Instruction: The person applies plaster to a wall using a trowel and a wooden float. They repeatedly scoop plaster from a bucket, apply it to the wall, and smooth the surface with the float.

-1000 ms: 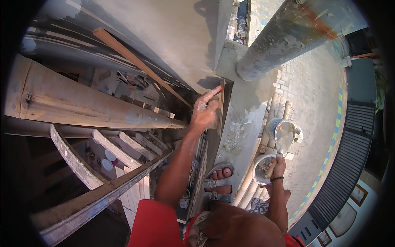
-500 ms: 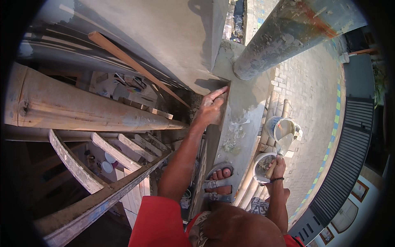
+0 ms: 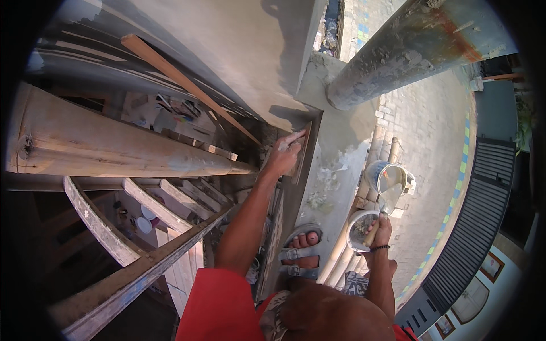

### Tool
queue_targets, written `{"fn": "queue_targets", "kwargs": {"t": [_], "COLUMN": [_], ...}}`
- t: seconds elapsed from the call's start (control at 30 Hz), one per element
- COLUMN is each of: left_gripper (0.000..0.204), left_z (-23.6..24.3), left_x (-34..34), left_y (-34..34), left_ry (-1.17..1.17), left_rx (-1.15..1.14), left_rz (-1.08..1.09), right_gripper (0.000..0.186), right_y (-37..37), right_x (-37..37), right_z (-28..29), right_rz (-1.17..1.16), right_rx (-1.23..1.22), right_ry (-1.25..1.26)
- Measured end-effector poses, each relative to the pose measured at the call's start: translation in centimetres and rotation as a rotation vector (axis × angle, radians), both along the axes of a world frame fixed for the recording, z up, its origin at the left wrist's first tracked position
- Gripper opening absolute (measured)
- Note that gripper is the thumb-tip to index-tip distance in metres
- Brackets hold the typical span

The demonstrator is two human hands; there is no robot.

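My left hand [image 3: 284, 154] is closed on a short wooden board [image 3: 302, 149], at the left side of a grey cement ledge [image 3: 323, 182]. Its index finger lies along the board's top; the palm side is hidden. A narrow gap shows between board and ledge edge. In my right hand [image 3: 381, 230] is a trowel [image 3: 389, 199], gripped by its wooden handle. The blade points away from me, over the near side of a bucket of greyish liquid [image 3: 392, 177]. Just below that hand stands a white bucket with grey mortar [image 3: 358, 230].
My sandalled foot [image 3: 304, 250] stands on the ledge. A thick grey column [image 3: 392, 62] rises at its far end. Bamboo poles [image 3: 344, 258] support the buckets. On the left are a large bamboo pole [image 3: 125, 139], a leaning wooden stick [image 3: 187, 85] and a wooden frame above a drop.
My left hand has drawn the board slightly left and toward me, off the ledge's edge. The right hand and trowel have barely moved.
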State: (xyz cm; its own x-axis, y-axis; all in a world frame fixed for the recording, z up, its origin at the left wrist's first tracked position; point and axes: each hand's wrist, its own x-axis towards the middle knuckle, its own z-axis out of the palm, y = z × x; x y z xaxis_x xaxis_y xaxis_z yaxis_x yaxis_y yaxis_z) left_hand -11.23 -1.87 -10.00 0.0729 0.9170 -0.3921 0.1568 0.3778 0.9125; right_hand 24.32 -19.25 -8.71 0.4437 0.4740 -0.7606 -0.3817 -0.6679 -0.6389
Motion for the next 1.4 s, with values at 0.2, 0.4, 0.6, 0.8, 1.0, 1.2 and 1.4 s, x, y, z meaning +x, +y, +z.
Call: {"fn": "queue_targets", "kwargs": {"t": [0.2,0.4,0.6,0.8,1.0,1.2,1.4], "left_gripper": [0.048,0.046,0.045,0.045,0.046,0.042,0.047], "left_z": [2.9,1.7,-0.9,-0.6,1.1,-1.9,-2.2], "left_x": [-0.1,0.9,0.4,-0.1,-0.2,0.9,-1.2], "left_y": [0.7,1.7,-0.1,-1.2,0.6,1.4,-1.1], "left_ry": [-0.064,0.014,0.154,-0.094,-0.081,-0.030,0.107], "left_rx": [0.139,0.171,-0.134,0.071,0.131,0.080,0.004], "left_rz": [0.052,-0.006,0.041,0.152,0.119,0.051,0.160], "right_gripper": [0.017,0.017,0.020,0.022,0.018,0.021,0.021], "right_y": [0.5,0.8,-0.1,0.7,1.9,1.5,1.1], "right_x": [-0.3,-0.9,-0.2,0.2,-1.1,-2.4,-2.1], "right_z": [0.0,0.1,-0.4,0.4,0.2,0.0,0.0], "right_rz": [-0.015,0.013,0.086,0.090,0.082,0.119,0.144], "right_rx": [-0.021,-0.021,-0.027,-0.052,-0.017,-0.028,-0.036], "right_ry": [0.000,-0.006,-0.025,-0.097,-0.060,-0.040,-0.075]}}
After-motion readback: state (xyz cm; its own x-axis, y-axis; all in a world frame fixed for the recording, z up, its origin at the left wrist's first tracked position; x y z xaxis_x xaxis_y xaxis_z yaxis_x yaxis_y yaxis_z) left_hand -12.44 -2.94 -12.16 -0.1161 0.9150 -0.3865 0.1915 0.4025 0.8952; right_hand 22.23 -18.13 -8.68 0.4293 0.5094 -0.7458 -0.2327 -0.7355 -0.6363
